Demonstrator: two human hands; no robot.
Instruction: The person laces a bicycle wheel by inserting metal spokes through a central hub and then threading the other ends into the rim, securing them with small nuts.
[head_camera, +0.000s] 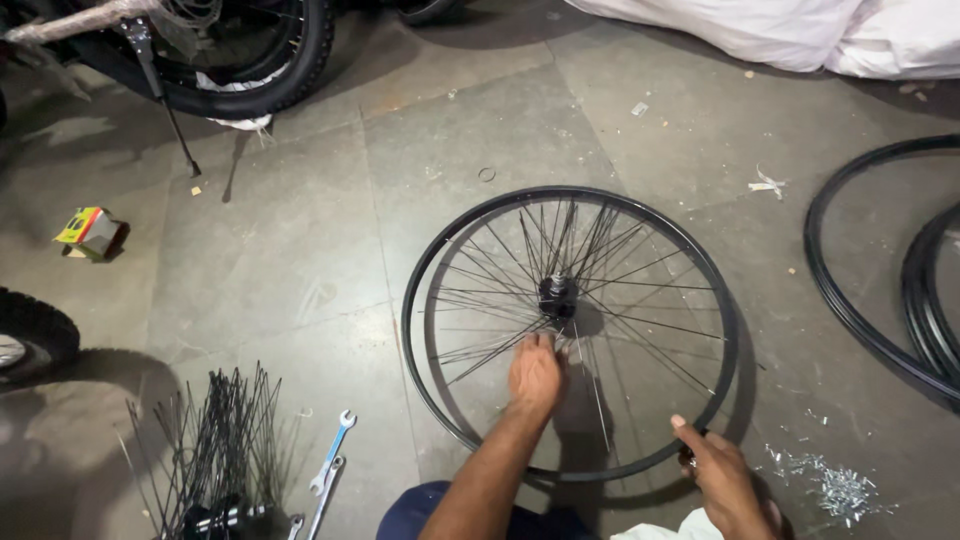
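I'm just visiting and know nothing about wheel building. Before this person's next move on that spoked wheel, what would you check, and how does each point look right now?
1. Rim lies flat on the floor: ok.
2. Left hand is at the spokes just below the hub: ok.
3. Right hand steadies the rim's near edge: ok.
4. Every spoke seated in the rim: cannot tell.
5. Spanners within reach, on the floor to the left: ok, judging by eye.
6. Small metal parts piled close on the right: ok.
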